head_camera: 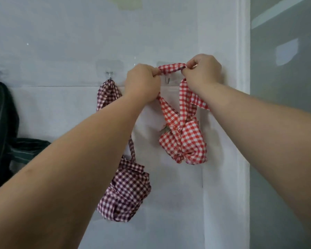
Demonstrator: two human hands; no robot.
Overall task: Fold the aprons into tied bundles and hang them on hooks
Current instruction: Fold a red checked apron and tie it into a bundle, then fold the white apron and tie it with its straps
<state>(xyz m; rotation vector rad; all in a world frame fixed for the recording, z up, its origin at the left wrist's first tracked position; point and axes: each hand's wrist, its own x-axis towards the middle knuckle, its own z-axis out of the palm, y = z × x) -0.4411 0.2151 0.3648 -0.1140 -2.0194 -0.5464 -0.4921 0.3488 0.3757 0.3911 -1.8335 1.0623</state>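
Strap loop (pixel 171 69) of the red gingham bundle (pixel 184 142), stretched just above the hook (pixel 167 79). Your left hand (pixel 142 81) and right hand (pixel 201 71) each pinch one end with curled fingers; the bundle hangs below the hook. Soft, light cloth likely sags readily, so hold it by the loop, not lower down.
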